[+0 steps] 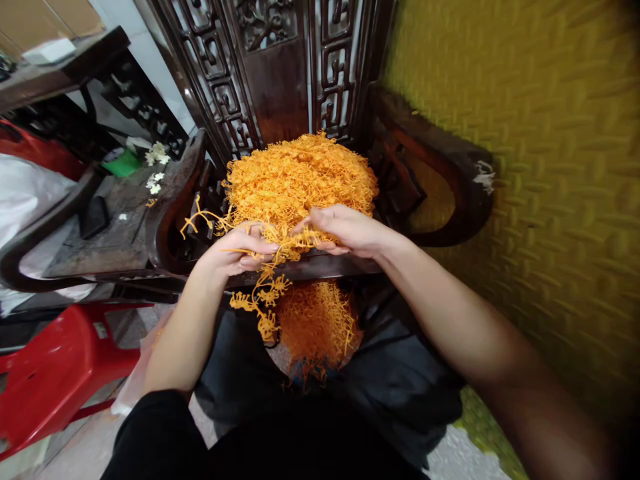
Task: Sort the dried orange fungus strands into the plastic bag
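Observation:
A big heap of thin orange strands (300,177) lies on the seat of a dark carved wooden chair (440,160). My left hand (235,250) is closed on a bunch of these strands (260,300), which dangles below the seat edge. My right hand (345,230) rests on the front of the heap, its fingers curled and pinching strands beside the left hand. A smaller pile of orange strands (315,327) sits lower down, between my knees, in a container I cannot make out.
A red plastic stool (55,373) stands at lower left. A second dark wooden chair (115,227) to the left carries small white flowers and a dark object. A yellow woven surface (550,167) fills the right side. The carved chair back (280,73) rises behind the heap.

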`<state>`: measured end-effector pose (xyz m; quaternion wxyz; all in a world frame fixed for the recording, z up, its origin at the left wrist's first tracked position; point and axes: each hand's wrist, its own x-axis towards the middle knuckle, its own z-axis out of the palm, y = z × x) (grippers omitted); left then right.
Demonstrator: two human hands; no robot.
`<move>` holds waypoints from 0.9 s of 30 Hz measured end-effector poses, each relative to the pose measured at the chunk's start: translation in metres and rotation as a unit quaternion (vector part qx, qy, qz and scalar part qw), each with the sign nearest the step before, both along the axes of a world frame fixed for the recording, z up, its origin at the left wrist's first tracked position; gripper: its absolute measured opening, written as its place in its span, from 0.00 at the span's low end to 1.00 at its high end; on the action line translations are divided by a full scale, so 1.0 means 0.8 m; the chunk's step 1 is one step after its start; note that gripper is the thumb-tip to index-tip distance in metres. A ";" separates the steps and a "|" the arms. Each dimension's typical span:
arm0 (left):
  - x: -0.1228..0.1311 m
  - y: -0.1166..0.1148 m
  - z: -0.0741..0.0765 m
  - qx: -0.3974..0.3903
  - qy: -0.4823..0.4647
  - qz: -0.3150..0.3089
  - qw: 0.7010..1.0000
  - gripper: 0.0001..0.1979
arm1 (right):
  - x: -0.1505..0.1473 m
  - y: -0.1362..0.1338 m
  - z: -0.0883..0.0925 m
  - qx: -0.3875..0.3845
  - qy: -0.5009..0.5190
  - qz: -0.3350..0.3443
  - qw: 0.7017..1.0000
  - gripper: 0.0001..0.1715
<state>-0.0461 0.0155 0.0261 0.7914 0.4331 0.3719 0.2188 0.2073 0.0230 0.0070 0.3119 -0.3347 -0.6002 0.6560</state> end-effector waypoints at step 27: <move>0.010 0.006 -0.002 -0.036 -0.064 0.093 0.993 0.13 | -0.002 0.001 -0.012 0.334 -0.202 -0.026 0.920 0.27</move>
